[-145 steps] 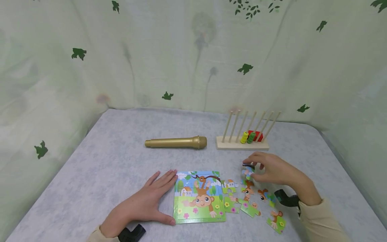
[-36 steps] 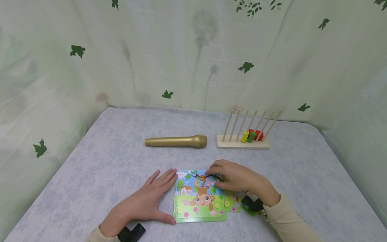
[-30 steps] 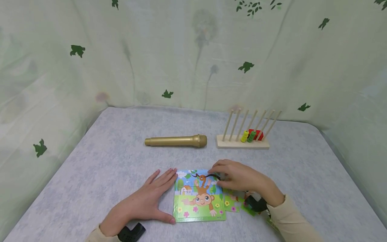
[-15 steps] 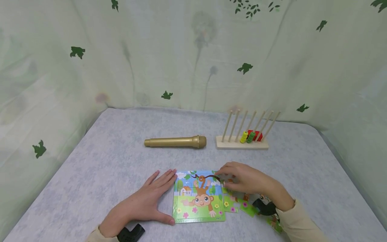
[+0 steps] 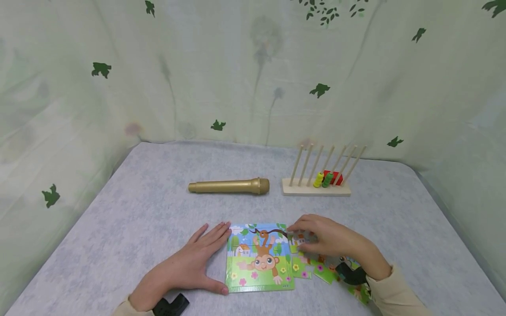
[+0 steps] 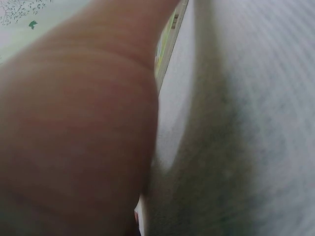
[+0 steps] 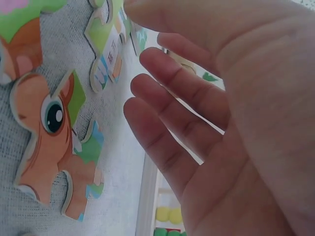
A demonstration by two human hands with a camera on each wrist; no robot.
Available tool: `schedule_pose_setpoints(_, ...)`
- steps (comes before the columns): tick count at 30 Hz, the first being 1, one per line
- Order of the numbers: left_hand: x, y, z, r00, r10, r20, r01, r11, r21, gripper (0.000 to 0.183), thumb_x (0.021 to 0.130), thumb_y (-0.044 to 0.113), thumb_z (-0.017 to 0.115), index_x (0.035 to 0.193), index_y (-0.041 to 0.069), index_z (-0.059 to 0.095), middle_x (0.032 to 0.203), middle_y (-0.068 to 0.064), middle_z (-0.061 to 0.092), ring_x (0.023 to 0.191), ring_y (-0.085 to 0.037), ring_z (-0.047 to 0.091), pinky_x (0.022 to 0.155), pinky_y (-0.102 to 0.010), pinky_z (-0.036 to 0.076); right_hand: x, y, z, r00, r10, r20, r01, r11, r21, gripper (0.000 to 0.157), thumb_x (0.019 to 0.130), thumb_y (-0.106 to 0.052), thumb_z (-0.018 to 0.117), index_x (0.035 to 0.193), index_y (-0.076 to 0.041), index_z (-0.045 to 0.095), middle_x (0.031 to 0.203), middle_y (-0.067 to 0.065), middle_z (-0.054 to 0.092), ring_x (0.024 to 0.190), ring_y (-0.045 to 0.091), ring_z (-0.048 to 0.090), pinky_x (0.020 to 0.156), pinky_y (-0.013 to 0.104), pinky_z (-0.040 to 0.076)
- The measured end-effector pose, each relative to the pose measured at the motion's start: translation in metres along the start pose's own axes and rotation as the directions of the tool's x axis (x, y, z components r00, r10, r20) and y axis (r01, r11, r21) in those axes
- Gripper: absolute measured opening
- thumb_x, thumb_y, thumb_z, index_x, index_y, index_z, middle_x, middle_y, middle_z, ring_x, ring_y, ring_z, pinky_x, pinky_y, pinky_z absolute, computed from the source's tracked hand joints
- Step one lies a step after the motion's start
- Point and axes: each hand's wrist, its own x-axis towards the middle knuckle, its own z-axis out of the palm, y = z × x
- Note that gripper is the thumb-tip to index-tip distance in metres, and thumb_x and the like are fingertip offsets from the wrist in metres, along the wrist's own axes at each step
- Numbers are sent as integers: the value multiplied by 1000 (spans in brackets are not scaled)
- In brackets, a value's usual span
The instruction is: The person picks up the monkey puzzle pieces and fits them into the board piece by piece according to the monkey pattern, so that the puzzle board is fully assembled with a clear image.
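right hand (image 5: 332, 237) has moved off the puzzle (image 5: 261, 274), fingers (image 7: 155, 135) apart (left hand (image 5: 195, 259) spread against its edge)

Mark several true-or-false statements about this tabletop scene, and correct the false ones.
1. The gold microphone lies left of the pegged wooden stand. True.
2. The left hand touches the left side of the monkey picture board. True.
3. The right hand is nearer the loose puzzle pieces than the microphone. True.
4. The loose puzzle pieces lie left of the board. False: they lie to its right.
5. The microphone stands upright. False: it lies on its side.
6. The stand carries only blue beads. False: yellow beads and green beads are there.
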Motion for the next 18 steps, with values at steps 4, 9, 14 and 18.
schedule_pose_setpoints(4, 0, 0, 0, 1000, 7, -3, -7, 1000, 6, 130, 71, 85, 70, 164, 7, 25, 174, -6, 15, 160, -25, 13, 123, -24, -15, 0, 3, 0, 1000, 18, 22, -18, 1000, 1, 38, 96, -24, 76, 133, -20, 68, 123, -8, 66, 104, 9, 61, 88, 33, 56)
schedule_pose_setpoints(9, -1, 0, 0, 1000, 9, -4, -9, 1000, 1, 130, 71, 85, 70, 164, 7, 25, 174, -6, 15, 160, -25, 13, 122, -21, -17, 0, 3, 0, 998, 32, 52, -33, 999, 18, 40, 94, -20, 77, 132, -21, 69, 121, -8, 66, 102, 9, 58, 88, 33, 55)
schedule_pose_setpoints(14, -1, 1, 0, 1000, 7, -5, -7, 1000, 1, 130, 70, 85, 70, 164, 8, 25, 174, -6, 15, 160, -25, 13, 122, -22, -17, -1, 3, 0, 997, 43, 65, -45, 999, 20, 41, 93, -19, 77, 134, -20, 69, 123, -7, 65, 106, 10, 58, 90, 34, 55)
schedule_pose_setpoints(18, 0, 0, 0, 1000, 8, -6, -8, 1000, 6, 130, 71, 86, 70, 164, 8, 25, 174, -5, 15, 160, -24, 14, 122, -23, -16, -2, 4, 0, 996, 52, 67, -52, 999, 8, 41, 94, -20, 77, 134, -21, 68, 125, -7, 64, 109, 12, 59, 91, 35, 56)
